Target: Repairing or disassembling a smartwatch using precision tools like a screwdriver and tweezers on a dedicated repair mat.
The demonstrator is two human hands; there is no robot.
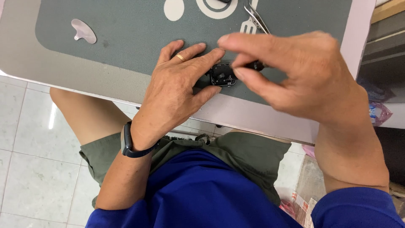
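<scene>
A small black electronic part (222, 75) with tiny metal components lies on the grey work mat (126, 29). My left hand (177, 90), with a gold ring and a dark wristband, pins this part between forefinger and thumb. My right hand (295, 76) hovers over its right side, thumb and forefinger pinched on a thin dark tool (256, 65) whose tip meets the part. Most of the tool is hidden by my fingers.
Metal tweezers (256, 17) lie on the mat behind my hands. A thin oval metal pry piece (84, 31) rests at the mat's left. White round markings (174, 9) sit at the mat's far edge. The table edge (253, 120) runs close above my lap; tiled floor lies left.
</scene>
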